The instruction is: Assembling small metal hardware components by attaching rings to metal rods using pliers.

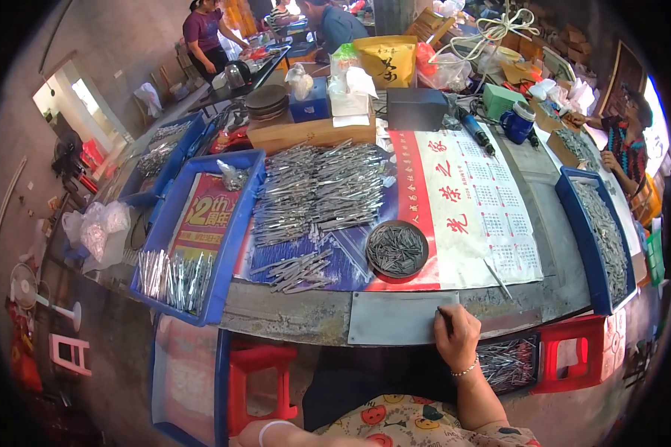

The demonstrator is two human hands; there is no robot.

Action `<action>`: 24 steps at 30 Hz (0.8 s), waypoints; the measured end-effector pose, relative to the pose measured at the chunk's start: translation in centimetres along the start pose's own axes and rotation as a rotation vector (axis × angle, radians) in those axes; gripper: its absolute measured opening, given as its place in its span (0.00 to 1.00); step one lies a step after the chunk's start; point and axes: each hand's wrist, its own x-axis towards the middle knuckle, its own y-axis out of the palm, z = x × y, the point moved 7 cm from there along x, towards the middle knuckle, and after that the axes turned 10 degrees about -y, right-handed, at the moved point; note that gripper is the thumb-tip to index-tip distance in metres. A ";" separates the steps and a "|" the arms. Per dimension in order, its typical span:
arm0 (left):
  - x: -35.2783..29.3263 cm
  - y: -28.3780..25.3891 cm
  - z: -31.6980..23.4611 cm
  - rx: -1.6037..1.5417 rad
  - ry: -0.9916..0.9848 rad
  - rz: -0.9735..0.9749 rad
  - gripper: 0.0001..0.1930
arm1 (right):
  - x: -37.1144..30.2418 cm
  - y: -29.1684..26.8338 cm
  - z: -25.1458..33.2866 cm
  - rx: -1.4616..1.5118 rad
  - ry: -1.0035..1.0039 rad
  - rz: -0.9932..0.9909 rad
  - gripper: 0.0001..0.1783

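Observation:
My right hand [457,339] is at the table's near edge, its fingers closed by the right side of a flat grey plate [395,319]. Something small and dark shows at the fingertips, too little of it to name. Of my left arm only the forearm [276,432], with a white band, appears at the lower edge; its hand is out of the picture. Beyond the plate stands a round tin [370,257] of small dark metal pieces [397,249]. Slim silver metal pieces [320,194] lie heaped behind it, with a looser group [298,272] nearer. One thin metal rod [497,279] rests alone to the right.
Blue trays flank the table: one on the left [235,223] with slender metal pieces, one on the right [574,223] full of grey pieces. A calendar sheet [462,253] covers the middle. Red stools [257,357] stand below. Several people work farther off, one [634,149] at the right.

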 end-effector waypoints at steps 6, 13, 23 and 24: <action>0.5 -4.3 -1.6 -0.148 -0.142 -0.790 0.10 | -0.2 0.2 -0.1 -0.027 0.009 0.012 0.07; 2.7 -6.2 -2.0 -0.338 -0.099 -0.659 0.07 | -0.2 0.5 -0.4 -0.031 0.027 0.002 0.07; 2.4 -4.5 -1.8 -0.559 0.057 -0.129 0.11 | -0.3 0.7 -0.6 -0.020 0.035 0.024 0.07; 1.8 -3.9 -1.8 -0.566 0.055 -0.126 0.11 | -0.3 0.7 -0.6 -0.024 0.041 0.022 0.07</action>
